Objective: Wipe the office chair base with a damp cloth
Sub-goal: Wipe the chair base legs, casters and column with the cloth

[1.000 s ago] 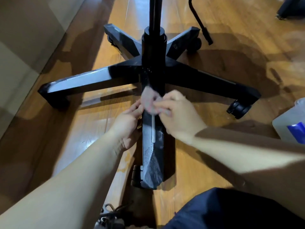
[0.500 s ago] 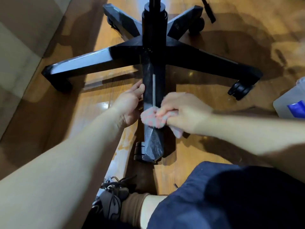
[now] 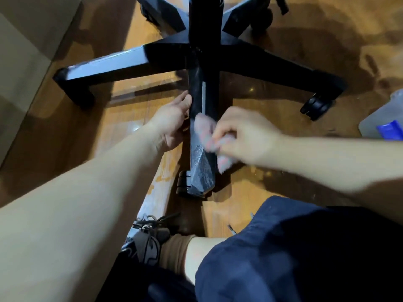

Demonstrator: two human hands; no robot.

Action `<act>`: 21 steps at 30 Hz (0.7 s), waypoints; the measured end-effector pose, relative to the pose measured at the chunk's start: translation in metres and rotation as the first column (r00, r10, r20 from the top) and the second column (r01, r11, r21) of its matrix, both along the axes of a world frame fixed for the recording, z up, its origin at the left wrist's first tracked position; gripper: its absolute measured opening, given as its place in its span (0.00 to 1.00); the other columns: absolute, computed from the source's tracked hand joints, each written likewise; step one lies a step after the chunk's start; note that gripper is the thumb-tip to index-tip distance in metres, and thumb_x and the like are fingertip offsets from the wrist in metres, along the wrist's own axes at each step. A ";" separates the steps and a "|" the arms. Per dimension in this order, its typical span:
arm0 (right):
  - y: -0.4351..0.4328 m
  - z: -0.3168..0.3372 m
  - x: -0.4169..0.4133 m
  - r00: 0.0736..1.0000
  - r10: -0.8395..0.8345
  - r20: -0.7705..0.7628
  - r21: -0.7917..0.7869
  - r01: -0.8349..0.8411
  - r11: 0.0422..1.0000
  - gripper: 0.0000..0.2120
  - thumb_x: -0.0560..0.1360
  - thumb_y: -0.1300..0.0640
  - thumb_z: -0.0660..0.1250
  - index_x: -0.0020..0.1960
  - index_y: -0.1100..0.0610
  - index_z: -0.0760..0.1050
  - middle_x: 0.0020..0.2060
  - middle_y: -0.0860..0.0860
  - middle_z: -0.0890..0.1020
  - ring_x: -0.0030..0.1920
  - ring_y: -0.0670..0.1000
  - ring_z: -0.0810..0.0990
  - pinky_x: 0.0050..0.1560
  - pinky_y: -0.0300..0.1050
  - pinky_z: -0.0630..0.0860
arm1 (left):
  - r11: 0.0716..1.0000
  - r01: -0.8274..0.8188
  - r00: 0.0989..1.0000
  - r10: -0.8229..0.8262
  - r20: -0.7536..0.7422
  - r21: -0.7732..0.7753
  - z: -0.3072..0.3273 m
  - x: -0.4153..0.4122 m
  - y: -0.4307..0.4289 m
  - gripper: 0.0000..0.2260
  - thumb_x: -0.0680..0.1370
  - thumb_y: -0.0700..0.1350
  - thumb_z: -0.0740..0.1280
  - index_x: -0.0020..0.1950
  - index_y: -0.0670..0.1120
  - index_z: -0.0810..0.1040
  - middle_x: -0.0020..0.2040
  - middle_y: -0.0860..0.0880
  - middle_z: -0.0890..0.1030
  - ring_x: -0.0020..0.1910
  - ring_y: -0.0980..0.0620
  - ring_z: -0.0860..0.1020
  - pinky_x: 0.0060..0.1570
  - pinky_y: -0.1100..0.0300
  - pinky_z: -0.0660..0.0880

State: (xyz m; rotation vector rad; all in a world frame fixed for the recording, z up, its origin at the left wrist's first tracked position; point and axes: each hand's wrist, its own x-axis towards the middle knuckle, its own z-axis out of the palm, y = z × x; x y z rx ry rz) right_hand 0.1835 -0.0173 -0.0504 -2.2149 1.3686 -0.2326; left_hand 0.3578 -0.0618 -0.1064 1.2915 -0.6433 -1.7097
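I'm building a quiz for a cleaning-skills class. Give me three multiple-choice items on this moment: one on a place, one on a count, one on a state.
1. Where is the cloth?
A) on the floor by the bottle
B) on the near leg of the chair base
C) on the central column

2. How many legs of the base are in view?
A) three
B) four
C) five

3. What is the left hand doing?
A) holding the cloth
B) resting against the near leg's side
C) hanging clear of the chair

Key: 1 B, the right hand holds it on the leg pointing at the person; 2 C, five black legs spread from the hub; 3 B, its fingers lie along the leg's left side.
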 end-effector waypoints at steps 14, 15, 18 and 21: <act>-0.045 -0.012 0.000 0.936 0.216 -0.277 -0.427 -0.322 0.845 0.14 0.78 0.51 0.62 0.62 0.48 0.78 0.68 0.52 0.73 0.68 0.58 0.67 0.63 0.55 0.66 | 0.991 0.048 0.988 -0.028 -0.152 0.128 -0.001 0.015 -0.006 0.16 0.81 0.49 0.61 0.67 0.48 0.76 0.58 0.46 0.81 0.56 0.47 0.80 0.59 0.53 0.74; -0.059 -0.011 0.005 0.955 0.131 -0.268 -0.463 -0.247 0.851 0.14 0.78 0.51 0.62 0.63 0.46 0.78 0.69 0.52 0.71 0.69 0.58 0.66 0.64 0.56 0.65 | 0.991 0.037 0.990 -0.019 -0.143 0.127 -0.002 0.015 -0.006 0.15 0.80 0.49 0.62 0.66 0.49 0.78 0.55 0.47 0.80 0.54 0.48 0.79 0.58 0.53 0.73; -0.116 -0.005 0.027 0.984 -0.116 -0.138 -0.468 0.038 0.883 0.15 0.80 0.50 0.58 0.63 0.38 0.74 0.64 0.52 0.73 0.65 0.59 0.68 0.63 0.52 0.70 | 0.991 0.004 0.987 0.017 -0.158 0.135 -0.004 0.012 -0.008 0.14 0.81 0.50 0.60 0.64 0.53 0.79 0.57 0.43 0.79 0.55 0.46 0.79 0.53 0.52 0.77; -0.142 -0.006 0.032 0.988 -0.114 -0.103 -0.386 0.066 0.920 0.20 0.80 0.53 0.56 0.66 0.32 0.69 0.62 0.50 0.70 0.66 0.57 0.65 0.64 0.43 0.66 | 0.989 0.005 0.980 0.025 -0.198 0.146 -0.007 0.013 -0.010 0.14 0.81 0.50 0.60 0.65 0.52 0.78 0.59 0.41 0.79 0.57 0.43 0.79 0.57 0.47 0.77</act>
